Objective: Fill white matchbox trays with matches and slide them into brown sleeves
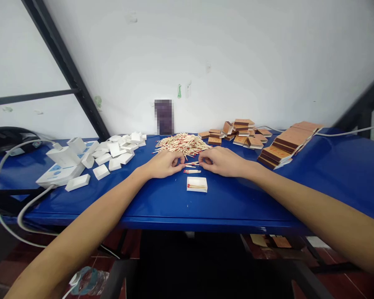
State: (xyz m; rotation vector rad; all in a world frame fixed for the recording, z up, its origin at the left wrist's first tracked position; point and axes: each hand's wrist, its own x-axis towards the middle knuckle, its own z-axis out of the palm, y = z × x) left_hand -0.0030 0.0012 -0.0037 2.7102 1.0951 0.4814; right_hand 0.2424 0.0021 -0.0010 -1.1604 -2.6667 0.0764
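Note:
My left hand (pixel 167 163) and my right hand (pixel 217 161) face each other over the middle of the blue table, thumbs and fingertips closed. Between them, a few matches (pixel 192 163) with red heads lie crosswise, their ends at the fingertips of both hands. Just below these, a small row of matches (pixel 192 171) rests on the table. Nearer the front edge sits an open white matchbox tray (pixel 198 180) with a few matches lying along its lower side. Right behind my hands rises a large heap of loose matches (pixel 183 143).
Many empty white trays (pixel 115 151) are piled at the left, near a white power strip (pixel 60 173) with cables. Brown matchbox sleeves (pixel 243 132) lie at the back right, beside a leaning stack of sleeves (pixel 291 141). A dark blurred object (pixel 164 117) stands against the wall.

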